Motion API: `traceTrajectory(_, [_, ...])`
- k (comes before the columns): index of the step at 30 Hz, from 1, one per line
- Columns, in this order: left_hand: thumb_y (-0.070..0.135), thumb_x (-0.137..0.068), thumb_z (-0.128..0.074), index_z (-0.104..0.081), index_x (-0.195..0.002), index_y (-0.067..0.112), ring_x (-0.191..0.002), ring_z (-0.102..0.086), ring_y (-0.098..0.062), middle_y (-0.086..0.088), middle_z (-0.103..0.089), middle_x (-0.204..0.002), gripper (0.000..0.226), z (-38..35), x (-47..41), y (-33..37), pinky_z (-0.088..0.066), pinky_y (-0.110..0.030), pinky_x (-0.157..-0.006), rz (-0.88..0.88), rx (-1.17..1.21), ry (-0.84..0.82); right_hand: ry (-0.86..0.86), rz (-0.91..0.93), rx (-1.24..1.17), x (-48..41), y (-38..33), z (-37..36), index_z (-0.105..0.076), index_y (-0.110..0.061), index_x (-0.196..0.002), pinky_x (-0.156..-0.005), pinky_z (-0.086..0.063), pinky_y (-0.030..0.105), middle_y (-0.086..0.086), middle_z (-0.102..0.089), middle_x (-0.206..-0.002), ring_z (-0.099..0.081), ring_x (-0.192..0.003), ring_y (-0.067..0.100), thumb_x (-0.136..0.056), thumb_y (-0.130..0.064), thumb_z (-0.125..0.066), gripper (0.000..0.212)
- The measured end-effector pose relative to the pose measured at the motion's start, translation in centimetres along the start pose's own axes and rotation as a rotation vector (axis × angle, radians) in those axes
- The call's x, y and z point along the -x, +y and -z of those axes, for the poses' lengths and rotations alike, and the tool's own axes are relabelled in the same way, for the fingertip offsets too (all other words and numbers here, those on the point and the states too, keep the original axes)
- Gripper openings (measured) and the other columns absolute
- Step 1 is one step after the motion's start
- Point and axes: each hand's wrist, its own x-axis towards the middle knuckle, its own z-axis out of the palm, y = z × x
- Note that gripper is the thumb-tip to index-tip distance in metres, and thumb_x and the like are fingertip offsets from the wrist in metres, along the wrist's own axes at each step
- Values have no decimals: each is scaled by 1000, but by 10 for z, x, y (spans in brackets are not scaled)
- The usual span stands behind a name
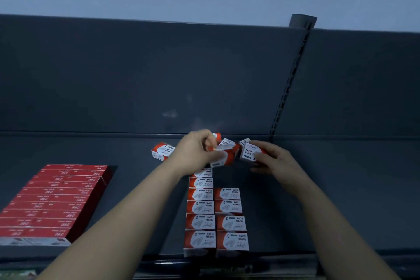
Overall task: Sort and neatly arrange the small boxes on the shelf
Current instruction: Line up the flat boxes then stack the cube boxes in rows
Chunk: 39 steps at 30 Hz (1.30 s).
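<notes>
Left hand (195, 150) is pinching a loose paper-clip box (227, 157) at twelve o'clock from the neat rows (201, 207). Right hand (272, 162) is curling fingers round a second box (248, 153) at three o'clock. Grabbing both together is risking one slipping onto those rows.

- Left arm stretched forward; left hand (195, 151), fingers curled, pinches a box (225, 157).
- Right arm stretched forward; right hand (273, 161) grips a second box (248, 152).
</notes>
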Motion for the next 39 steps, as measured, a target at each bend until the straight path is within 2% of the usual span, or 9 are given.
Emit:
traceTrajectory(5, [34, -77, -76, -59, -74, 29, -83, -61, -9, 10, -67, -104, 18, -24, -6, 4, -57, -34, -71, -24, -216, -168, 28, 27, 78, 9, 6, 13, -66, -15, -114, -78, -57, 27, 7, -67, -108, -66, -95, 17, -90, -1, -58, 29])
traceTrajectory(9, [35, -79, -75, -62, -79, 28, -82, -55, -3, 16, -60, -118, 14, -26, -8, 3, -46, -21, -64, -24, -309, -259, 48, 30, 99, 15, 7, 16, -69, -23, -100, -80, -54, 23, 2, -70, -105, -68, -90, 10, -85, -1, -64, 27])
traceTrajectory(12, [34, -79, -74, -66, -86, 23, -78, -51, 0, 20, -51, -98, 15, -25, -6, 3, -42, -19, -63, -38, -354, -270, 27, 28, 152, 21, 8, 16, -69, -21, -104, -86, -54, 26, -1, -70, -106, -68, -94, 10, -84, -5, -66, 25])
traceTrajectory(15, [34, -81, -72, -66, -88, 23, -78, -52, -1, 23, -46, -86, 15, -22, -5, 2, -43, -20, -62, -65, -374, -269, -8, 47, 198, 28, 2, 11, -67, -18, -111, -84, -53, 20, -4, -68, -109, -65, -97, 7, -84, -7, -68, 30])
traceTrajectory(20, [32, -87, -65, -68, -89, 28, -86, -60, -8, 13, -65, -92, 6, -12, -3, -6, -54, -35, -78, -86, -390, -176, -90, 73, 358, 36, -7, 0, -65, -28, -111, -81, -55, 23, -6, -66, -109, -63, -98, 7, -82, -16, -72, 32])
traceTrajectory(25, [41, -86, -62, -68, -93, 31, -88, -60, -9, 12, -67, -93, 14, -4, 3, -20, -55, -40, -77, -66, -481, -109, -77, 114, 428, 41, -19, -8, -66, -26, -113, -79, -56, 24, -10, -68, -102, -65, -91, 4, -81, -19, -73, 33])
traceTrajectory(29, [40, -88, -62, -64, -119, 30, -100, -60, -12, 8, -66, -112, 33, -7, 7, -16, -53, -34, -83, -83, -462, -176, -41, 138, 419, 41, -23, -8, -67, -26, -111, -79, -57, 29, -7, -68, -101, -65, -92, 10, -82, -18, -72, 31])
traceTrajectory(31, [35, -88, -64, -61, -123, 28, -101, -58, -12, 7, -64, -118, 36, -9, 4, -8, -51, -30, -83, -97, -454, -219, -29, 139, 416, 42, -23, -6, -67, -22, -113, -79, -57, 33, -2, -69, -100, -66, -91, 15, -82, -16, -72, 32])
traceTrajectory(39, [35, -84, -69, -71, -104, 24, -88, -61, -9, 7, -69, -103, 23, -25, -7, 4, -53, -26, -74, -69, -465, -226, -33, 132, 411, 46, -15, -1, -67, -27, -108, -83, -56, 30, -5, -68, -103, -65, -95, 12, -80, -19, -73, 30])
